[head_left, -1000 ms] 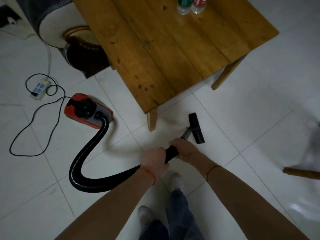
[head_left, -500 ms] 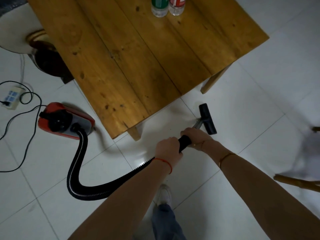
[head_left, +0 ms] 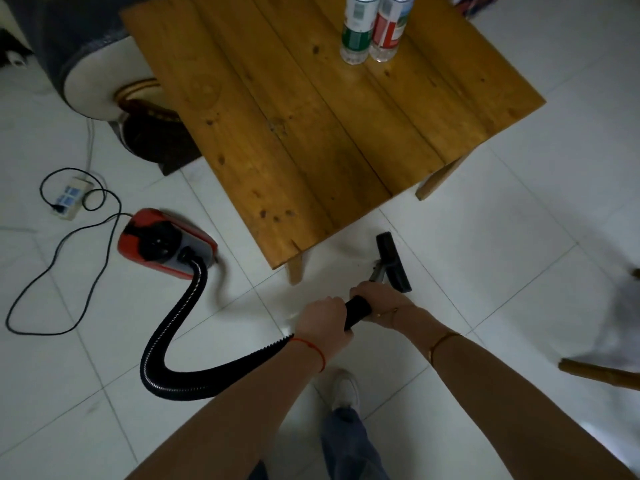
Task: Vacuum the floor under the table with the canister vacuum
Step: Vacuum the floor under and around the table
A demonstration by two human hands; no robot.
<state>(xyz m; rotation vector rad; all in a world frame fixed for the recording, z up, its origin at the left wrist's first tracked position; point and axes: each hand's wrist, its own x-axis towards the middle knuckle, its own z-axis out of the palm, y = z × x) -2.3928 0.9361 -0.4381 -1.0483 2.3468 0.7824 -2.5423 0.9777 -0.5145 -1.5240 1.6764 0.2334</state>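
A red and grey canister vacuum (head_left: pixel 166 242) sits on the white tiled floor, left of the wooden table (head_left: pixel 311 126). Its ribbed black hose (head_left: pixel 180 341) curves down and right to a black handle (head_left: pixel 356 311). My left hand (head_left: pixel 323 322) grips the hose end of the handle. My right hand (head_left: pixel 379 301) grips the handle's front, where the metal wand begins. The black floor nozzle (head_left: pixel 393 261) rests on the tiles just outside the table's near edge, right of the near table leg (head_left: pixel 296 270).
Two plastic bottles (head_left: pixel 372 27) stand at the table's far side. A power strip (head_left: pixel 71 197) and the looping black cord (head_left: pixel 59 271) lie at left. A round stool (head_left: pixel 104 81) stands behind the canister. A wooden chair rail (head_left: pixel 599 374) juts in at right. My shoe (head_left: pixel 344 389) is below the hands.
The view has swung back and forth while both hands kept hold of the handle. The nozzle stays on the tiles just outside the table's near edge.
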